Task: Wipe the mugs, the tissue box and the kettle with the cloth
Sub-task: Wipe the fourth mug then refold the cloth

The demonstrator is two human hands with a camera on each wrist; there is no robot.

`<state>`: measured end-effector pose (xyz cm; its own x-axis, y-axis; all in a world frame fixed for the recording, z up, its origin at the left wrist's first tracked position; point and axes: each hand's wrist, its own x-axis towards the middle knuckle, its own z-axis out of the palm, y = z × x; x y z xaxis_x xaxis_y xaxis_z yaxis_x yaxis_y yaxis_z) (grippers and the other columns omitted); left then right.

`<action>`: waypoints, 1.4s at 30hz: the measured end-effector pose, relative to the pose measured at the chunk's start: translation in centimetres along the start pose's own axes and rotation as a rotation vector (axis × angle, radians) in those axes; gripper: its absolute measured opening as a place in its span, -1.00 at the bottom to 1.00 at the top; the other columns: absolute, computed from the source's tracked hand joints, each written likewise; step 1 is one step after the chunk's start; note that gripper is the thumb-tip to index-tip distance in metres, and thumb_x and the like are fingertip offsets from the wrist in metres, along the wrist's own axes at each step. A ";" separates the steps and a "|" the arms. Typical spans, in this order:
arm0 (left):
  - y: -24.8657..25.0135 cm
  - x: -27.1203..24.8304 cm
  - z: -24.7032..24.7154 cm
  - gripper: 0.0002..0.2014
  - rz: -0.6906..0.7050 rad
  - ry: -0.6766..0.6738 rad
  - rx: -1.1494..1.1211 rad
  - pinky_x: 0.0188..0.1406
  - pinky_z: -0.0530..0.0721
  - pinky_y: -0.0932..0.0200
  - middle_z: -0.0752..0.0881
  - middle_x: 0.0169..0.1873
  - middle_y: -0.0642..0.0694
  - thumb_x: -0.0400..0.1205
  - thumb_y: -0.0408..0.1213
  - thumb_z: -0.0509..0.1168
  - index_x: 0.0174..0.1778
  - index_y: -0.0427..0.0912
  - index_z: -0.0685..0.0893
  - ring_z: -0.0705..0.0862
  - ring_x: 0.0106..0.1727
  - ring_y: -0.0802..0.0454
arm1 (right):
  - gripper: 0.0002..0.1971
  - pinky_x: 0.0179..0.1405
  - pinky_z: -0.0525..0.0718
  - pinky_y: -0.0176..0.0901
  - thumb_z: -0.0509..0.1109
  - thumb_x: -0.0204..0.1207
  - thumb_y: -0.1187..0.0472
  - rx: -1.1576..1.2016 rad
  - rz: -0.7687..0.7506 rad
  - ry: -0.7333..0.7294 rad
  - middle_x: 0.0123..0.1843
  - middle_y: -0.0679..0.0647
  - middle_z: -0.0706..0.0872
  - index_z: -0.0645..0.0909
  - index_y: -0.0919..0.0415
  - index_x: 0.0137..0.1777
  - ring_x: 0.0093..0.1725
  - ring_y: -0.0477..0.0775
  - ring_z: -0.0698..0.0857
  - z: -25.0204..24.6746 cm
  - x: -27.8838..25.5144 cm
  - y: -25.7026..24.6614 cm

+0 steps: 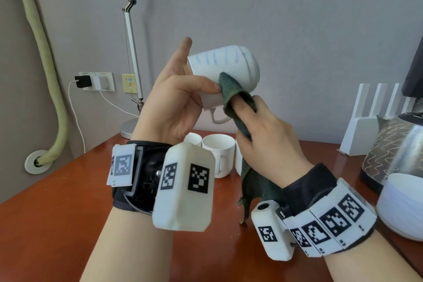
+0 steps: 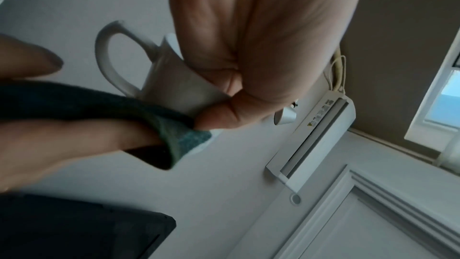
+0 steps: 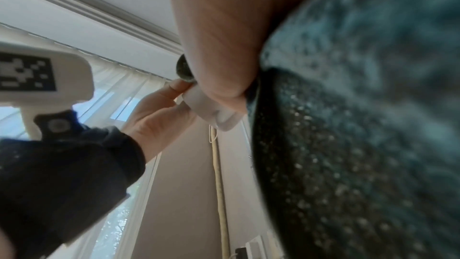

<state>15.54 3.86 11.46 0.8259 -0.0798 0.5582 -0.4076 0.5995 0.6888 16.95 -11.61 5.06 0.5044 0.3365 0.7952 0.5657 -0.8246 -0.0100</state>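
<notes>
My left hand (image 1: 176, 89) holds a white mug (image 1: 225, 71) tipped on its side above the table, thumb pressed on its wall near the rim, forefinger straight up. The mug carries faint blue marks, and its handle (image 2: 109, 56) points down. My right hand (image 1: 258, 130) grips a dark green cloth (image 1: 231, 91), draped over a fingertip and pressed against the mug's side. The rest of the cloth (image 3: 361, 125) hangs down past my wrist. Two more white mugs (image 1: 218, 151) stand on the table below. A patterned metal kettle (image 1: 393, 151) stands at the right.
The red-brown table (image 1: 57, 201) runs to a wall with sockets and a plugged charger (image 1: 83, 81). A lamp base and pole (image 1: 131, 89) stand at the back left. A white rack (image 1: 364, 121) sits behind the kettle, and a stack of white bowls (image 1: 402, 206) at the right edge.
</notes>
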 end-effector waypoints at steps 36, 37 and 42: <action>-1.6 0.5 -0.4 0.08 0.063 -0.185 0.392 -0.20 0.67 0.18 0.53 -0.16 -0.15 0.19 -0.77 0.21 0.64 0.08 0.24 0.64 -0.17 0.01 | -0.09 -0.53 0.25 -0.15 0.25 0.41 0.36 0.109 0.287 -0.101 -0.47 0.02 0.37 -0.09 -0.12 0.68 -0.46 0.10 0.43 -2.5 0.4 0.7; -1.6 0.6 -0.5 0.08 0.066 -0.177 0.381 -0.21 0.68 0.20 0.54 -0.14 -0.17 0.20 -0.77 0.21 0.65 0.07 0.23 0.65 -0.16 0.03 | -0.10 -0.53 0.24 -0.15 0.25 0.42 0.36 0.105 0.280 -0.115 -0.47 0.01 0.37 -0.10 -0.11 0.69 -0.47 0.07 0.41 -2.3 0.3 0.4; -1.5 0.3 -0.6 0.09 0.030 -0.235 0.434 -0.23 0.62 0.12 0.50 -0.13 -0.15 0.20 -0.79 0.22 0.65 0.08 0.25 0.60 -0.18 -0.04 | -0.09 -0.53 0.26 -0.15 0.26 0.44 0.35 0.152 0.288 -0.105 -0.45 0.01 0.41 -0.12 -0.12 0.69 -0.47 0.03 0.44 -2.1 0.5 0.7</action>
<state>16.58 3.42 10.32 0.7215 -0.2748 0.6356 -0.5957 0.2217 0.7720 16.18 -12.96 6.70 0.7174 0.1507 0.6801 0.4767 -0.8181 -0.3216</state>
